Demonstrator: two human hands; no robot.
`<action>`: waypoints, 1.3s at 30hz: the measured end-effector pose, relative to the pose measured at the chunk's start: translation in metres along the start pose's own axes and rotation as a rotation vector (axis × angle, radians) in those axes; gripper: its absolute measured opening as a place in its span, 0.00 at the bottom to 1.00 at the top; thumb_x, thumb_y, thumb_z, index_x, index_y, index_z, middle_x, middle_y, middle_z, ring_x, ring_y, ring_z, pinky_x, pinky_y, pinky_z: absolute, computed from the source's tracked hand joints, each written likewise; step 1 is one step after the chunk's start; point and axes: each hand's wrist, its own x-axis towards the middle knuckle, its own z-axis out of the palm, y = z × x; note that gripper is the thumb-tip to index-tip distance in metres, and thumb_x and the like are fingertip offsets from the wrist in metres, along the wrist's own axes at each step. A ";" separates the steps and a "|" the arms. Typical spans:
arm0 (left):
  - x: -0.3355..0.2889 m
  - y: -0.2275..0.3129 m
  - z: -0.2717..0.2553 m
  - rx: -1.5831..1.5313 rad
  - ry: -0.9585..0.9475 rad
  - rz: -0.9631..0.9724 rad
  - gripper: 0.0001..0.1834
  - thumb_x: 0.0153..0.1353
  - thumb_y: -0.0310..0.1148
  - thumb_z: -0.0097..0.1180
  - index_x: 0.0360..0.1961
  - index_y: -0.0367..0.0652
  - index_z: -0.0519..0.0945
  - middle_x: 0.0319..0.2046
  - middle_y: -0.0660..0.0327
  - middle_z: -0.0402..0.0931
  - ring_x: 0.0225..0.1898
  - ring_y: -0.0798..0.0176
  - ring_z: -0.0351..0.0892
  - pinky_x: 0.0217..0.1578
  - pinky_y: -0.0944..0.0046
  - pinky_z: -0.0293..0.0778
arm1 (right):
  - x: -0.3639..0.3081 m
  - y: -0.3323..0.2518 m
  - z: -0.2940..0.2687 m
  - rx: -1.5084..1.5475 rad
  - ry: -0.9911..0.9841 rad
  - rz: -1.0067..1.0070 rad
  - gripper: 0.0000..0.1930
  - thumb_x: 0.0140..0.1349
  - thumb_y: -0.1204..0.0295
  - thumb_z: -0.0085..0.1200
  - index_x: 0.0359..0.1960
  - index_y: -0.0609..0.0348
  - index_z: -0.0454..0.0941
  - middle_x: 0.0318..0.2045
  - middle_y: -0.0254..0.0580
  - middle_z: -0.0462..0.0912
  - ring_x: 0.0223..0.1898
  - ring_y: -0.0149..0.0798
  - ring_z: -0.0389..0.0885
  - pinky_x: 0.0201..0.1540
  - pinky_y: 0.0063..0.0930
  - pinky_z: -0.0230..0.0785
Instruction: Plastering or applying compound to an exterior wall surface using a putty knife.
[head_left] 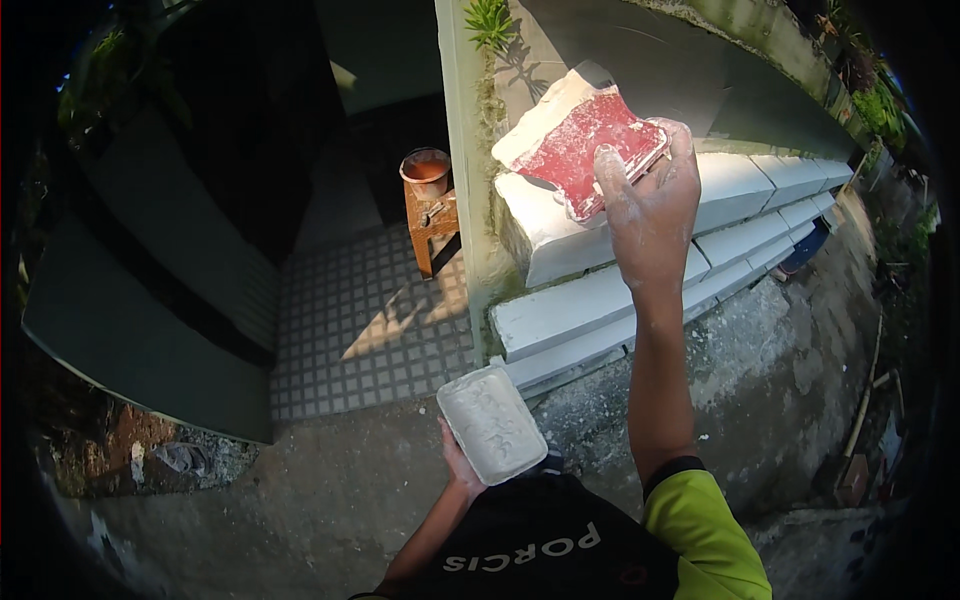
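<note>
My right hand (655,190), dusted white, is raised and grips a red plastic putty spreader (590,145), thumb on its face. Thick white paste coats the spreader's far left edge. It is held over the top of the white blocks (560,225) by the wall (545,70); I cannot tell whether it touches either. Low in front of my body, my left hand (460,460) supports a shallow rectangular tub (492,422) of white paste from its left side. The paste's surface is uneven. Most of the left fingers are hidden beneath the tub.
Stacked white blocks run along the wall to the right. Left of the wall's edge, an orange-brown bucket (427,170) stands on a small wooden stool (432,225) over a checkered tile floor (340,300). A dark green panel (150,330) stands at the left. Rough concrete ground (330,500) lies below.
</note>
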 end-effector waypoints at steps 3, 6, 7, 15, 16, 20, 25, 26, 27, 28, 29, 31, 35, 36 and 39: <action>-0.002 0.000 0.002 -0.013 -0.008 0.005 0.48 0.60 0.74 0.26 0.70 0.50 0.55 0.66 0.53 0.61 0.63 0.44 0.65 0.61 0.39 0.63 | 0.002 0.001 0.006 -0.049 0.095 0.014 0.16 0.53 0.81 0.56 0.42 0.68 0.66 0.33 0.44 0.79 0.31 0.28 0.79 0.34 0.24 0.73; -0.002 0.001 0.002 -0.030 -0.032 -0.003 0.47 0.60 0.74 0.26 0.70 0.50 0.55 0.66 0.53 0.61 0.63 0.44 0.65 0.61 0.39 0.63 | 0.006 0.001 0.011 -0.122 0.167 0.017 0.14 0.54 0.80 0.56 0.40 0.67 0.66 0.32 0.43 0.79 0.31 0.28 0.79 0.35 0.24 0.73; -0.002 0.001 0.001 -0.031 -0.031 -0.002 0.47 0.60 0.74 0.26 0.70 0.50 0.55 0.66 0.53 0.61 0.63 0.44 0.65 0.61 0.39 0.63 | 0.009 0.002 0.013 -0.121 0.165 0.017 0.14 0.54 0.80 0.56 0.40 0.67 0.66 0.32 0.43 0.79 0.31 0.28 0.79 0.35 0.24 0.73; -0.003 0.004 -0.006 -0.043 0.006 -0.008 0.47 0.60 0.73 0.27 0.70 0.50 0.56 0.65 0.53 0.62 0.63 0.44 0.66 0.61 0.38 0.63 | 0.012 0.018 0.015 0.036 0.215 -0.043 0.13 0.56 0.81 0.55 0.40 0.67 0.66 0.32 0.44 0.78 0.31 0.28 0.78 0.36 0.23 0.72; -0.002 0.004 -0.007 -0.045 0.006 -0.007 0.47 0.60 0.73 0.27 0.70 0.50 0.56 0.65 0.53 0.62 0.63 0.44 0.66 0.61 0.38 0.63 | 0.010 0.017 0.016 0.036 0.214 -0.043 0.13 0.56 0.81 0.55 0.40 0.67 0.66 0.32 0.44 0.78 0.31 0.28 0.78 0.36 0.23 0.72; -0.002 0.005 -0.007 -0.046 -0.008 -0.008 0.47 0.60 0.73 0.27 0.70 0.50 0.56 0.65 0.53 0.62 0.63 0.44 0.66 0.61 0.39 0.63 | 0.009 0.013 0.018 0.116 0.263 0.010 0.13 0.57 0.82 0.54 0.41 0.67 0.65 0.33 0.44 0.77 0.32 0.28 0.77 0.38 0.23 0.72; -0.002 0.005 -0.005 -0.038 -0.021 -0.004 0.47 0.60 0.73 0.27 0.70 0.50 0.56 0.65 0.53 0.62 0.63 0.44 0.66 0.61 0.39 0.63 | 0.002 0.017 0.022 0.103 0.257 -0.031 0.13 0.57 0.83 0.54 0.41 0.66 0.64 0.34 0.44 0.75 0.33 0.27 0.76 0.38 0.23 0.72; -0.002 0.005 -0.005 -0.033 -0.015 -0.004 0.47 0.60 0.73 0.27 0.70 0.50 0.56 0.65 0.53 0.62 0.63 0.45 0.66 0.61 0.39 0.63 | -0.002 0.016 0.021 0.056 0.261 -0.010 0.13 0.56 0.83 0.54 0.41 0.66 0.64 0.35 0.44 0.75 0.33 0.28 0.76 0.39 0.23 0.72; -0.001 0.005 -0.006 -0.026 -0.011 -0.006 0.47 0.60 0.73 0.27 0.70 0.50 0.56 0.65 0.53 0.62 0.63 0.45 0.66 0.61 0.39 0.63 | -0.003 0.015 0.020 0.008 0.268 0.010 0.13 0.56 0.83 0.54 0.41 0.66 0.64 0.35 0.44 0.75 0.34 0.28 0.76 0.39 0.23 0.72; -0.001 0.005 -0.006 -0.026 -0.012 -0.006 0.47 0.60 0.73 0.27 0.70 0.50 0.56 0.65 0.53 0.62 0.63 0.45 0.66 0.61 0.39 0.63 | -0.004 0.018 0.018 0.008 0.268 0.010 0.13 0.56 0.83 0.54 0.41 0.66 0.64 0.35 0.44 0.75 0.34 0.28 0.76 0.39 0.23 0.72; -0.001 0.004 -0.007 -0.039 -0.012 -0.015 0.47 0.60 0.73 0.27 0.70 0.50 0.56 0.65 0.53 0.62 0.63 0.45 0.66 0.61 0.39 0.63 | -0.004 0.023 0.015 0.015 0.272 -0.005 0.14 0.55 0.83 0.54 0.41 0.66 0.64 0.35 0.44 0.74 0.34 0.28 0.76 0.39 0.23 0.72; -0.001 0.004 -0.007 -0.052 -0.012 -0.024 0.47 0.60 0.73 0.27 0.70 0.50 0.56 0.65 0.53 0.62 0.63 0.45 0.66 0.61 0.39 0.63 | -0.005 0.023 0.014 0.022 0.276 -0.018 0.14 0.55 0.83 0.55 0.41 0.66 0.64 0.36 0.45 0.74 0.34 0.28 0.76 0.38 0.22 0.72; -0.002 0.004 -0.003 -0.023 -0.014 -0.021 0.47 0.60 0.73 0.26 0.70 0.50 0.56 0.65 0.53 0.62 0.63 0.45 0.66 0.61 0.39 0.63 | -0.005 0.024 0.017 0.080 0.272 -0.017 0.16 0.54 0.83 0.55 0.43 0.67 0.64 0.37 0.45 0.73 0.36 0.29 0.76 0.37 0.22 0.73; -0.002 0.004 -0.002 -0.015 -0.011 -0.015 0.47 0.60 0.73 0.26 0.70 0.50 0.56 0.65 0.53 0.62 0.63 0.45 0.66 0.61 0.39 0.63 | -0.004 0.026 0.017 -0.015 0.273 -0.069 0.17 0.54 0.83 0.54 0.44 0.67 0.63 0.37 0.45 0.73 0.36 0.30 0.76 0.36 0.22 0.74; -0.003 0.004 0.001 -0.051 -0.025 -0.023 0.47 0.60 0.73 0.26 0.70 0.50 0.56 0.65 0.53 0.62 0.63 0.44 0.66 0.61 0.39 0.63 | -0.007 0.027 0.013 -0.039 0.271 -0.066 0.18 0.54 0.83 0.53 0.45 0.67 0.61 0.37 0.46 0.73 0.36 0.29 0.77 0.33 0.21 0.75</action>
